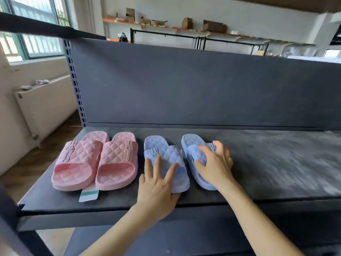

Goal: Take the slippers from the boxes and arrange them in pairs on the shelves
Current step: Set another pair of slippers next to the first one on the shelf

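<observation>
The dark grey back panel (203, 85) of the shelving unit fills the far side of the scene, and the flat dark shelf (267, 163) runs out from its foot towards me. Off to the left, a white radiator (46, 104) stands against the wall under a window.

Two pairs of quilted slides stand side by side on the left half of the shelf, toes pointing near and heels far. The pink pair is furthest left: the left pink slipper (75, 163) and the right pink slipper (118, 163) touch along their inner edges. Just to their right is the blue pair, with a narrow gap between the left blue slipper (169, 154) and the right blue slipper (193, 143).

The person's left hand (156, 187) lies on the left blue slipper, its fingers straight and spread across the strap and its thumb at the near toe edge. The right hand (215, 165), a little blurred, is cupped over the right blue slipper's strap, with fingers and thumb bent around it.

A white and teal tag (88, 194) pokes out from under the pink toes.
</observation>
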